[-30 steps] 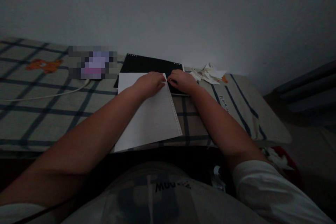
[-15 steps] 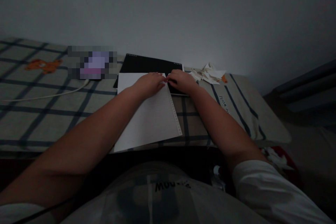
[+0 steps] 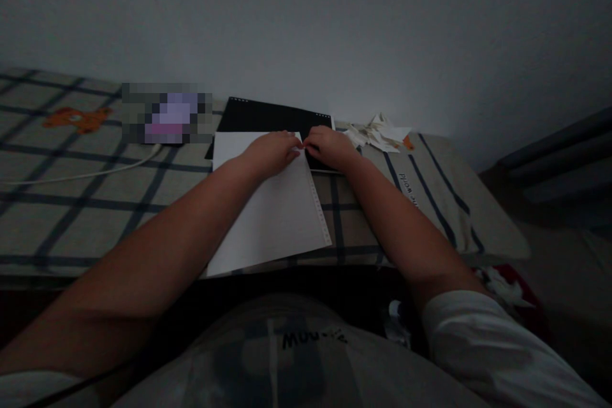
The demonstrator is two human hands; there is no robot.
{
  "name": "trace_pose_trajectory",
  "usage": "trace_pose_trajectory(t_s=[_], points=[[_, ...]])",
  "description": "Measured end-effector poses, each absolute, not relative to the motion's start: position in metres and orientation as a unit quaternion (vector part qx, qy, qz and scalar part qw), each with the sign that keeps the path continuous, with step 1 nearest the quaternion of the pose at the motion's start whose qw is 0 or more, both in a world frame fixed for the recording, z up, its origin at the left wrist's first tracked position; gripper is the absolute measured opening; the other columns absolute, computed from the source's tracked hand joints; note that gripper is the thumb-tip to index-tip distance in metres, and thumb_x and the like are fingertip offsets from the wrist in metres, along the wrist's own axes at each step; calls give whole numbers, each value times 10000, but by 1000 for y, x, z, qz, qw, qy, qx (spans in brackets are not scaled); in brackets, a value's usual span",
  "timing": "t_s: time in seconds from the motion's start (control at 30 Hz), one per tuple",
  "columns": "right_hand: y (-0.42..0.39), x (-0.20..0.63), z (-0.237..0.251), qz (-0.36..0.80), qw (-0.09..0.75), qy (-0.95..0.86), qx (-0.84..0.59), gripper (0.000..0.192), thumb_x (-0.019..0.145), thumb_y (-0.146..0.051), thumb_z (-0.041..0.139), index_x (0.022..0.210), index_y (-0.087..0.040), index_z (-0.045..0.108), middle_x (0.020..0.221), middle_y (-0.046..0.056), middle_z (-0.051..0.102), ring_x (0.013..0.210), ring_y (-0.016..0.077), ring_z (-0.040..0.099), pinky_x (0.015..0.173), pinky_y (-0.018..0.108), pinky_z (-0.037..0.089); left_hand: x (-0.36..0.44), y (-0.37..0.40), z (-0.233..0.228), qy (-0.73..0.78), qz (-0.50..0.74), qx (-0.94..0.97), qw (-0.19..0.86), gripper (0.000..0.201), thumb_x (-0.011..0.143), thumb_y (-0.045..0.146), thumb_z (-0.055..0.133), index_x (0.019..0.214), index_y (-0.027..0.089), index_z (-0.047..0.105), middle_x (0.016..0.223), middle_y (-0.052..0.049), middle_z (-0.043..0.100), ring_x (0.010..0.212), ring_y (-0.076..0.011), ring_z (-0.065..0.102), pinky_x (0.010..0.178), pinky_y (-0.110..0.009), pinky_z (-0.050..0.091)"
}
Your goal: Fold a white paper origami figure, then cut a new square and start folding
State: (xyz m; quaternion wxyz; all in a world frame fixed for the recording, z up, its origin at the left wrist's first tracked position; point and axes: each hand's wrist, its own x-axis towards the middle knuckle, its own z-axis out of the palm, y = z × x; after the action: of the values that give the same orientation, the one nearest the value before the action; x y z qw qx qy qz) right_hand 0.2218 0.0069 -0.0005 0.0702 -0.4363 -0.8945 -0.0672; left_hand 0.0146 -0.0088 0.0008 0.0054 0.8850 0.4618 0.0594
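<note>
a white sheet of paper [image 3: 275, 217] lies flat on the counter [image 3: 497, 229], in front of the person and a little left of the middle. its long axis runs away from the body toward the wall [image 3: 306, 25], leaning slightly, so that the near edge slants: the near left corner sits at the counter's front edge, the near right corner farther in. faint ruled lines cross the sheet, and a row of small holes follows its right long side. the far end overlaps a black cover [image 3: 277, 118], whose own long axis goes crosswise, roughly along the wall, with holes at both ends of its far edge.

the left hand [image 3: 272, 154] rests on the sheet's far right part, fingers bent and close together; whether its thumb and forefinger grip the paper i cannot tell. the right hand [image 3: 329, 145] is over the black cover, thumb and forefinger pinching the sheet's holed edge near the far right corner, tips touching those of the left.

just right of it lie crumpled paper scraps [image 3: 380, 134]. well to the left are a pixelated device [image 3: 169, 118] with a white cable [image 3: 109, 171] and an orange item [image 3: 79, 119].
</note>
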Motion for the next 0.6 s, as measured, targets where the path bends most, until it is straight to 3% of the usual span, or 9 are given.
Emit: trace_pose_trajectory(t_s=[0.23, 0.43, 0.6], points=[[7, 224, 0, -56, 71, -895, -437, 304, 1046, -187, 520, 1148, -157, 805, 1198, 145, 744, 1123, 267, 624, 855, 361, 455, 12, -5, -3, 454, 74, 888, 8, 419, 1100, 339, 459, 1405, 211, 717, 1483, -85, 719, 1426, -247, 638, 1202, -348, 466], [8, 227, -2, -46, 95, -900, -423, 349, 1035, -171, 538, 1301, -206, 760, 1244, 120, 737, 1167, 265, 625, 910, 368, 469, 12, -5, -3, 451, 93, 887, 15, 409, 1074, 335, 461, 1362, 185, 710, 1421, -113, 739, 1392, -263, 654, 1177, -360, 488], [9, 227, -3, -59, 79, -900, -425, 285, 1047, -203, 529, 1176, -199, 784, 1214, 126, 741, 1152, 273, 627, 867, 375, 469, 12, -7, -1, 473, 100, 875, 23, 344, 1047, 333, 504, 1278, 191, 715, 1314, -130, 768, 1275, -275, 706, 1085, -369, 544]])
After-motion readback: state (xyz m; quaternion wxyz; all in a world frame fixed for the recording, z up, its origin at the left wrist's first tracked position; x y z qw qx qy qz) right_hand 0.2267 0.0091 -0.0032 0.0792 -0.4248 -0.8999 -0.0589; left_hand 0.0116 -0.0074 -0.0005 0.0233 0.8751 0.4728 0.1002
